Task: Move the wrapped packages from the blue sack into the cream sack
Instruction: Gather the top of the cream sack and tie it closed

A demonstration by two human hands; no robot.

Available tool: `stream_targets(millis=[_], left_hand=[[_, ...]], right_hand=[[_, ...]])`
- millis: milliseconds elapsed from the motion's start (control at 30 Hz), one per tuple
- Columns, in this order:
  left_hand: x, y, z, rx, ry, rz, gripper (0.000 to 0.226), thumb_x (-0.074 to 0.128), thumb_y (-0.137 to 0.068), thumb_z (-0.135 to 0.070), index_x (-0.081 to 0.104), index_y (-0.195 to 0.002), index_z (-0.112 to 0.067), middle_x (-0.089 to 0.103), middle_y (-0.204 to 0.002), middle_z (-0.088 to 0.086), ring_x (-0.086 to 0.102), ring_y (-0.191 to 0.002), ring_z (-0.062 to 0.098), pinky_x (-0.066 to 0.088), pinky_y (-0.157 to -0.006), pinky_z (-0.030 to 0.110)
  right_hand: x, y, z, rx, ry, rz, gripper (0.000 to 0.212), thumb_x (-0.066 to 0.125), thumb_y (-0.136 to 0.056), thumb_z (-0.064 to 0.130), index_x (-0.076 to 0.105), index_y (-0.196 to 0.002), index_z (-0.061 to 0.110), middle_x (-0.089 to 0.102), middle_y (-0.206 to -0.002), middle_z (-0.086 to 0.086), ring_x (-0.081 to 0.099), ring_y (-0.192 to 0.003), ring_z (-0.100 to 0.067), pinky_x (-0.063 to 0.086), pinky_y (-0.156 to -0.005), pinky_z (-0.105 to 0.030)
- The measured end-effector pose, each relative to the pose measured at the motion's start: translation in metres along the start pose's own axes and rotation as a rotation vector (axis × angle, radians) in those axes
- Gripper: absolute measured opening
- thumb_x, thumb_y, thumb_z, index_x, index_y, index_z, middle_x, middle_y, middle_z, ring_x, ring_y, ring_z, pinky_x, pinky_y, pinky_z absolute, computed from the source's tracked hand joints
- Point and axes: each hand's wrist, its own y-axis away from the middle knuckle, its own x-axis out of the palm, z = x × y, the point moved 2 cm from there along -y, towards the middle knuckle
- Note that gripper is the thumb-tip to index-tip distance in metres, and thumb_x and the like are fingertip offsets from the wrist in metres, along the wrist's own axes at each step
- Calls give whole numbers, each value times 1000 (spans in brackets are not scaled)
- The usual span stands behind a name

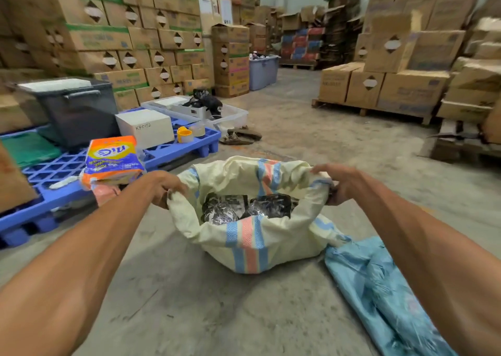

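Observation:
The cream sack [252, 244], striped blue and pink, stands open on the concrete floor in the middle. Inside it lie dark wrapped packages [225, 209] in shiny plastic, two of them visible side by side. My left hand [165, 187] grips the sack's left rim. My right hand [339, 183] grips the right rim, and the mouth is stretched wide between them. The blue sack [379, 288] lies flat and crumpled on the floor to the lower right, partly behind my right forearm.
A blue plastic pallet [173, 152] at the left carries a detergent bag [113, 160], a white box [145, 132], a dark bin [78, 111] and tape rolls. Sandals [241, 136] lie beyond the sack. Stacked cartons line the left wall and the right pallets.

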Motion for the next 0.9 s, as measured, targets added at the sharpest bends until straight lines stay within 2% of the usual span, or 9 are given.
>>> stream_targets(millis=[67,133,267,400,500,667,733,800,900], left_hand=[[-4,10,-9,51,33,16,35,78,-78,-5,57,-106,-4,61,-102,13,62,-85,27,57,-80,42],[-9,20,-19,102,107,41,43,83,-69,-9,58,-104,-7,62,-100,11,63,-90,27,58,-75,40],[-20,30,-35,148,127,99,48,80,-51,7,49,-81,-14,39,-65,3,37,-58,15,42,-53,30],[-6,53,-36,149,-163,88,21,66,-79,5,49,-79,-8,41,-64,6,37,-54,15,42,-49,25],[11,58,-25,130,-334,98,14,63,-79,-6,49,-78,-8,45,-66,7,41,-55,16,45,-53,26],[21,61,-19,189,-67,201,53,80,-76,-12,53,-121,-4,56,-122,14,62,-104,28,60,-79,41],[19,57,-21,253,-23,71,57,81,-76,-9,48,-122,-1,56,-121,16,62,-95,29,59,-61,40],[9,53,-28,316,-70,-255,46,74,-82,-11,47,-118,0,57,-111,17,59,-85,29,52,-51,36],[-13,65,-38,419,-492,-725,29,68,-84,-21,62,-106,-3,63,-109,17,60,-94,34,46,-65,34]], right_hand=[[-5,11,11,-27,-127,43,49,72,-73,53,60,-96,11,60,-101,-11,61,-96,-26,52,-91,-37],[-6,17,19,-71,-208,58,30,62,-84,44,55,-86,14,57,-90,-8,57,-86,-22,50,-78,-32],[-6,28,17,-69,-8,112,20,67,-88,16,49,-91,9,45,-79,-5,46,-69,-16,46,-63,-27],[-5,46,12,-83,139,53,20,69,-88,8,49,-86,9,39,-76,-6,39,-65,-15,37,-60,-25],[-4,57,8,-65,252,-33,21,67,-85,5,47,-86,10,38,-83,-6,37,-74,-15,34,-67,-25],[-1,69,2,-54,478,-164,19,60,-86,8,48,-100,8,44,-85,-10,37,-65,-19,35,-66,-25],[-6,68,5,-106,608,-221,27,64,-89,17,52,-112,8,56,-93,-16,55,-78,-28,48,-70,-30],[-14,60,10,-179,706,-394,42,75,-78,28,64,-111,3,65,-100,-14,66,-94,-29,56,-81,-33],[-28,51,15,-355,780,-692,40,75,-76,27,64,-105,2,55,-113,-17,59,-100,-32,54,-82,-39]])
